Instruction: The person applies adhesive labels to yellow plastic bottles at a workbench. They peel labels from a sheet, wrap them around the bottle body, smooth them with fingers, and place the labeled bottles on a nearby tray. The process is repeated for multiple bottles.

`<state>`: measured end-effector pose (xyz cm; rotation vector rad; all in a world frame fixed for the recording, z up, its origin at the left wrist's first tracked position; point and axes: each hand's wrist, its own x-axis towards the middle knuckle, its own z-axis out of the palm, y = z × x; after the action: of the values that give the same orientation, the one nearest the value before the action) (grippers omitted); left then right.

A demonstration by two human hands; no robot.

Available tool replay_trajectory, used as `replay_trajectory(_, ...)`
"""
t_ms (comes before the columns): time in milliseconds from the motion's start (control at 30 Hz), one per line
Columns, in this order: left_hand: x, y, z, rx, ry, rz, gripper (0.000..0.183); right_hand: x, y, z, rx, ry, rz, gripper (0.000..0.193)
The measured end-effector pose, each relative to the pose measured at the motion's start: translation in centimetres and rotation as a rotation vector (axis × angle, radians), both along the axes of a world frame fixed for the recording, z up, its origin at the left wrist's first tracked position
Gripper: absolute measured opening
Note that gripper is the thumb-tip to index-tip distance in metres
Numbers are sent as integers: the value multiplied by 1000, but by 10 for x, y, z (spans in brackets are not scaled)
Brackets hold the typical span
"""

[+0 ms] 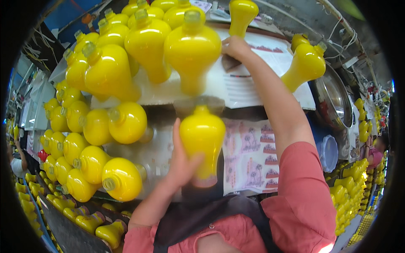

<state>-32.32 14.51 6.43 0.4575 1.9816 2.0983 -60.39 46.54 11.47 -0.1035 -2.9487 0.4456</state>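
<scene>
My left hand (184,164) is closed around the lower side of a glossy yellow bottle (202,135), which has broad shoulders and a narrow neck and stands upright in front of my chest. The hand is slightly blurred. Farther off, my right hand (237,47) reaches over the raised white board (249,90), its fingers bent down on a flat brownish piece (230,63) whose kind I cannot make out. Close by the right hand are a large yellow bottle (193,46) on its left and another yellow bottle (242,19) just beyond it.
Several yellow bottles (105,67) crowd the board's left side, and more lie on their sides (122,179) below it. Sheets of printed decals (249,156) lie at the right of the lower surface. A metal basin (335,101) and a pale blue tub (328,154) stand farther right.
</scene>
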Motion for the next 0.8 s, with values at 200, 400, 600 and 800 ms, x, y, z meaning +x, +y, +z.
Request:
replay_trajectory(200, 4, 1, 2, 78, -90, -9, 102, -25, 15, -17, -211, -115, 110, 38)
replay_trajectory(400, 1, 1, 6, 66, -76, -14, 103, -22, 11, -22, -228, 48, 148, 32)
replay_trajectory(600, 1, 1, 6, 70, -102, -14, 102, 4, 0, 0, -102, 29, -24, 34)
replay_trajectory(800, 3, 1, 5, 72, -92, -12, 101, -2, -9, 2, -202, 59, -9, 26)
